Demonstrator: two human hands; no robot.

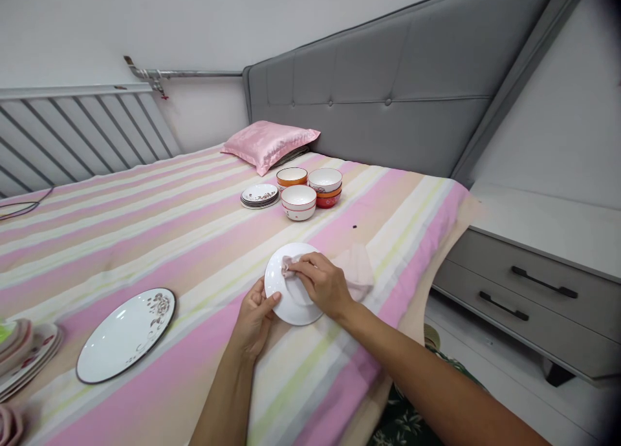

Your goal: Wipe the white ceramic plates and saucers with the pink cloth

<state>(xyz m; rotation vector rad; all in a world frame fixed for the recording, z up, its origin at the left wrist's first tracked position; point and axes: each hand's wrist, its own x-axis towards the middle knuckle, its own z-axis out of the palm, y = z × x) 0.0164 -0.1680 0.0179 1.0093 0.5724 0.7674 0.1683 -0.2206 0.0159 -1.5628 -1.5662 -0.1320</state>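
Observation:
My left hand [255, 320] grips the near-left rim of a small white plate [281, 273], thumb on top, holding it just above the striped bedspread. My right hand [324, 284] is closed on a pale pink cloth [356, 268] and presses it onto the plate's face. The cloth trails out to the right, over the bed. Part of the plate is hidden under my right hand.
A large flower-patterned plate [125, 334] lies at near left, with a stack of plates [26, 355] at the left edge. Farther back sit a small stack of saucers [259, 195], several bowls [310, 191] and a pink pillow [269, 142]. A grey nightstand [528, 284] stands right of the bed [145, 226].

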